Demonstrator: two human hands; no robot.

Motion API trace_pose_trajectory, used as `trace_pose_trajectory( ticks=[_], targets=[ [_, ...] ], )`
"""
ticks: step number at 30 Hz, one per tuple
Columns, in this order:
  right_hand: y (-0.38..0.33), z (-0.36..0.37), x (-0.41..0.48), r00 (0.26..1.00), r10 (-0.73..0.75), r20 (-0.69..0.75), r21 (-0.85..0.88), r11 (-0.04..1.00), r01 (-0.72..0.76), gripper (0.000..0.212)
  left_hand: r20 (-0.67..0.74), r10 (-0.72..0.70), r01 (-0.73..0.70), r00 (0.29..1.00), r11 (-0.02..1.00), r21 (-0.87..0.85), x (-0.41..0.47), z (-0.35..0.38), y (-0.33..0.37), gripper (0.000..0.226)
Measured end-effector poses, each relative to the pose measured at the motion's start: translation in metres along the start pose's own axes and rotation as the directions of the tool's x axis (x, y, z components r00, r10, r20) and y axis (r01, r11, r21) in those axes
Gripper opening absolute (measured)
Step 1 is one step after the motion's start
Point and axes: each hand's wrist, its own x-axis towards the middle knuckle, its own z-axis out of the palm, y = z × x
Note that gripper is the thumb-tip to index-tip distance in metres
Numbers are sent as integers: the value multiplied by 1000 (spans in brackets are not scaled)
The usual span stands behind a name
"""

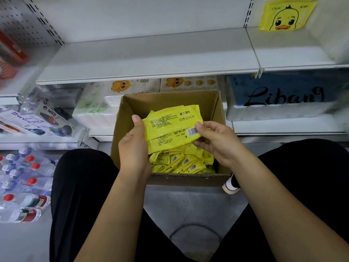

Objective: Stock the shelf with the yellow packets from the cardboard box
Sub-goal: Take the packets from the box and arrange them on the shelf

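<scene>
An open cardboard box [130, 110] stands on the floor between my knees, below a white shelf [147, 59]. Several yellow packets [181, 163] lie loose in its bottom. Above the box I hold a small stack of yellow packets [170, 125], printed backs up. My left hand [133, 146] grips the stack's left end, thumb on top. My right hand [217, 142] pinches its right end near the barcode. One yellow duck-faced packet [285, 15] stands on the shelf at the far right.
Wrapped tissue packs [98, 106] and a blue "Libang" pack [283, 95] fill the lower shelf behind the box. Shrink-wrapped water bottles [22, 182] lie on the floor at left. A red basket [11, 53] sits on the left shelving. My black-trousered knees flank the box.
</scene>
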Motion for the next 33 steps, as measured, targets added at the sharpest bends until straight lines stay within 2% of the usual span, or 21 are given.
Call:
trace_pose_trajectory(
  ticks=[3, 6, 10, 14, 19, 22, 25, 27, 28, 29, 31, 33],
  targets=[
    [0, 3, 5, 993, -90, -82, 63, 993, 95, 29, 11, -57, 56, 998, 998, 15, 2, -1, -10, 38],
    [-8, 2, 8, 982, -151, -113, 3, 988, 152, 32, 25, -69, 67, 997, 996, 65, 3, -3, -23, 45],
    [-26, -5, 14, 990, -140, -24, -110, 985, 137, 25, 39, -34, 29, 999, 994, 109, 10, 5, -19, 60],
    [-49, -13, 21, 974, -219, 52, -383, 897, 222, 17, 36, -6, 0, 999, 988, 157, 27, 15, -12, 62],
    [-77, -16, 37, 941, -330, 80, -420, 845, 332, 18, 43, 115, -121, 992, 976, 182, 38, 28, -7, 65],
    [-81, -18, 52, 951, -301, 78, -381, 872, 307, 15, 44, 152, -158, 987, 963, 217, 44, 35, -2, 58],
    [-86, -30, 64, 967, -243, 70, -210, 944, 253, 4, 57, 126, -137, 990, 952, 275, 48, 39, -1, 68],
    [-88, -43, 69, 973, -230, 33, -40, 972, 231, 8, 18, 128, -127, 992, 939, 320, 52, 43, -5, 47],
    [-88, -49, 73, 970, -242, 5, -10, 970, 242, 11, -1, 130, -121, 992, 925, 360, 53, 46, -7, 41],
    [-87, -53, 75, 959, -282, -30, -53, 959, 280, 14, -9, 132, -118, 991, 911, 394, 53, 48, -10, 39],
    [-84, -54, 77, 901, -431, -58, -322, 862, 392, 18, -5, 107, -95, 994, 907, 410, 51, 58, -15, 43],
    [-75, -43, 74, 846, -530, 46, -497, 723, 480, 20, 25, 50, -56, 998, 917, 396, 48, 71, -18, 49]
  ],
)
